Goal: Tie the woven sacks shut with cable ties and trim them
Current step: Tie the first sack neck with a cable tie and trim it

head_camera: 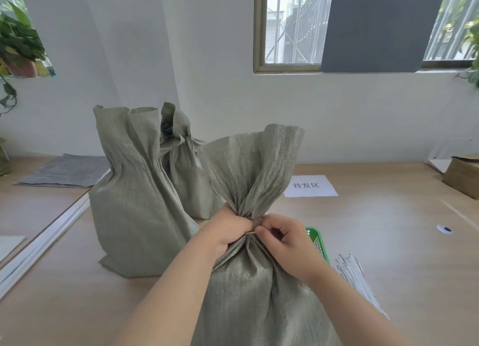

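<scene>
Table: I count one pale wooden table (388, 242), and it carries everything below.
Sacks: I count three grey-green woven sacks, all upright.
Near sack: the near sack (254, 294) stands centre front, its neck bunched tight and its top flaring above the bunch.
Left sack: the left sack (134, 203) stands left of it, its neck pinched in but with no tie I can make out.
Far sack: the far sack (186, 174) stands behind the other two, its neck cinched; I cannot tell with what.
Hands: I see two, both at the near sack's neck.
Left hand: the left hand (228, 229) is curled round the bunched neck from the left, gripping it.
Right hand: the right hand (285, 242) pinches a thin pale cable tie (250, 233) between thumb and forefinger, right at the neck.
Grey sheets: one flat stack (64, 171) at far left.
Spare ties: one loose bundle (357, 281) at near right; too many to count.
Paper sign: one white sheet (309, 186) with printed characters, beyond the near sack on the right.
Basket: one green basket (317, 242), mostly hidden behind the right hand.
</scene>
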{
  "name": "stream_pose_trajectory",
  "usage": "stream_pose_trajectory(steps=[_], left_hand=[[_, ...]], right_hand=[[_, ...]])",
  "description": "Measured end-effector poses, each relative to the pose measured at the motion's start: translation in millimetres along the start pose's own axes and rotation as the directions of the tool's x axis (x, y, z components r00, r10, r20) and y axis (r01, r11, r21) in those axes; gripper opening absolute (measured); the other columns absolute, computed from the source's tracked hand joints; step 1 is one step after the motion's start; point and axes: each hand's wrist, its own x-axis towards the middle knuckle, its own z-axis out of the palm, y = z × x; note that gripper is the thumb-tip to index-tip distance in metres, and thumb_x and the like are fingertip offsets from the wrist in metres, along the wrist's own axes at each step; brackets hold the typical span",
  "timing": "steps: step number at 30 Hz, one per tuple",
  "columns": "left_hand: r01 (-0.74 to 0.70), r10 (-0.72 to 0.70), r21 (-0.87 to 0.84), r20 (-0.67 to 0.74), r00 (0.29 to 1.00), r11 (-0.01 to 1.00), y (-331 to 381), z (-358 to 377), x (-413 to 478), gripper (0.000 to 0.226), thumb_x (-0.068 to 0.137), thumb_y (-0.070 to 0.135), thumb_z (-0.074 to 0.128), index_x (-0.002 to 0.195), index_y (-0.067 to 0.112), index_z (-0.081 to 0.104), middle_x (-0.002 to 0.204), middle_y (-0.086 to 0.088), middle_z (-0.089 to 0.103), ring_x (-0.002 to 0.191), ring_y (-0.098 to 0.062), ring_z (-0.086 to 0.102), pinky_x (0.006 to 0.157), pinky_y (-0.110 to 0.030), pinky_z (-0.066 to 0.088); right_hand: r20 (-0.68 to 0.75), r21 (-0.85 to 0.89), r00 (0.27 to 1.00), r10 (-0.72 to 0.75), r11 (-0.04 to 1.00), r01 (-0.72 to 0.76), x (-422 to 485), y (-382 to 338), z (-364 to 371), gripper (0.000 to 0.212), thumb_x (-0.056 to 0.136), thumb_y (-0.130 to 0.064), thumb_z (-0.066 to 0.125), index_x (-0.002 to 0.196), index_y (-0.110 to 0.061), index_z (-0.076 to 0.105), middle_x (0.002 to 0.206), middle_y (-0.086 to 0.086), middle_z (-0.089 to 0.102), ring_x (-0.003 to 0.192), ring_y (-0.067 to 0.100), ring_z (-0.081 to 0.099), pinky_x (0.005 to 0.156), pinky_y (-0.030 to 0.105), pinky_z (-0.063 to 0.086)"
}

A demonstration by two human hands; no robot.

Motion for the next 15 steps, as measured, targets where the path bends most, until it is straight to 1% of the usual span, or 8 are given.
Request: stream_pose_trajectory(steps=[1, 4, 7, 9, 10, 12, 14, 15], left_hand=[[-0.003, 0.004, -0.031, 0.013, 1.0, 0.999, -1, -1, -1, 0.019, 0.083, -0.002, 0.077, 0.082, 0.016, 0.076, 0.08, 0.003, 0.077, 0.089, -0.016, 0.071, 0.084, -0.032, 0.057], [-0.008, 0.011, -0.054, 0.053, 0.999, 0.998, -9, -5, 2, 0.016, 0.087, 0.006, 0.076, 0.077, 0.019, 0.078, 0.088, -0.004, 0.077, 0.1, -0.024, 0.071, 0.1, -0.042, 0.054], [0.004, 0.0, -0.062, 0.065, 0.998, 0.998, -11, -8, -3, 0.002, 0.084, 0.016, 0.081, 0.084, 0.016, 0.079, 0.093, -0.007, 0.078, 0.103, -0.026, 0.072, 0.099, -0.042, 0.055], [0.007, -0.003, -0.066, 0.068, 0.998, 0.998, -12, -10, -6, 0.018, 0.077, 0.021, 0.087, 0.088, 0.011, 0.077, 0.094, -0.008, 0.078, 0.103, -0.025, 0.073, 0.097, -0.04, 0.056], [-0.003, 0.006, -0.046, 0.08, 0.997, 0.999, -14, -11, -5, 0.024, 0.073, 0.023, 0.089, 0.089, 0.011, 0.077, 0.093, -0.006, 0.079, 0.102, -0.022, 0.073, 0.096, -0.038, 0.056], [-0.027, 0.027, 0.001, 0.115, 0.993, 1.0, -14, -15, -5, 0.023, 0.069, 0.022, 0.092, 0.084, 0.016, 0.076, 0.087, 0.0, 0.077, 0.097, -0.017, 0.072, 0.095, -0.035, 0.056], [-0.05, 0.048, 0.01, 0.147, 0.988, 0.999, -14, -15, -5, 0.019, 0.069, 0.015, 0.091, 0.081, 0.015, 0.076, 0.085, 0.0, 0.077, 0.092, -0.016, 0.072, 0.095, -0.035, 0.056], [-0.057, 0.055, 0.009, 0.149, 0.987, 0.998, -13, -15, -5, 0.019, 0.07, 0.012, 0.091, 0.083, 0.013, 0.077, 0.087, -0.002, 0.077, 0.093, -0.018, 0.072, 0.094, -0.035, 0.056]], right_hand=[[-0.003, 0.024, 1.0, 0.03, 0.999, -0.03, 0, 2, -1, 0.031, 0.091, -0.002, 0.063, 0.063, -0.007, 0.053, 0.055, -0.01, 0.044, 0.051, 0.001, 0.04, 0.06, 0.01, 0.033], [0.005, 0.12, 0.992, 0.127, 0.985, -0.127, -1, 7, 0, 0.033, 0.094, -0.012, 0.063, 0.064, -0.006, 0.051, 0.055, -0.004, 0.038, 0.053, 0.007, 0.033, 0.056, 0.022, 0.029], [0.032, 0.316, 0.974, 0.226, 0.922, -0.224, -5, 9, 3, 0.037, 0.093, -0.021, 0.065, 0.063, -0.006, 0.049, 0.056, 0.0, 0.037, 0.055, 0.011, 0.03, 0.054, 0.026, 0.025], [0.068, 0.445, 0.955, 0.29, 0.848, -0.289, -6, 10, 3, 0.034, 0.089, -0.023, 0.066, 0.061, -0.011, 0.051, 0.054, 0.0, 0.038, 0.053, 0.011, 0.028, 0.051, 0.024, 0.023], [0.086, 0.478, 0.948, 0.307, 0.822, -0.31, -5, 10, 3, 0.031, 0.087, -0.022, 0.066, 0.062, -0.011, 0.052, 0.053, -0.001, 0.038, 0.052, 0.011, 0.029, 0.05, 0.023, 0.024], [0.118, 0.511, 0.937, 0.329, 0.789, -0.341, -3, 11, 3, 0.03, 0.089, -0.013, 0.066, 0.062, -0.009, 0.054, 0.052, -0.001, 0.04, 0.05, 0.009, 0.03, 0.048, 0.02, 0.026], [0.138, 0.543, 0.927, 0.348, 0.756, -0.364, -2, 13, 4, 0.032, 0.093, -0.005, 0.064, 0.063, -0.007, 0.054, 0.052, -0.001, 0.041, 0.05, 0.009, 0.031, 0.048, 0.018, 0.027], [0.143, 0.565, 0.924, 0.356, 0.737, -0.371, -1, 14, 4, 0.032, 0.092, -0.007, 0.066, 0.063, -0.006, 0.054, 0.053, 0.0, 0.042, 0.05, 0.009, 0.031, 0.049, 0.019, 0.027]])
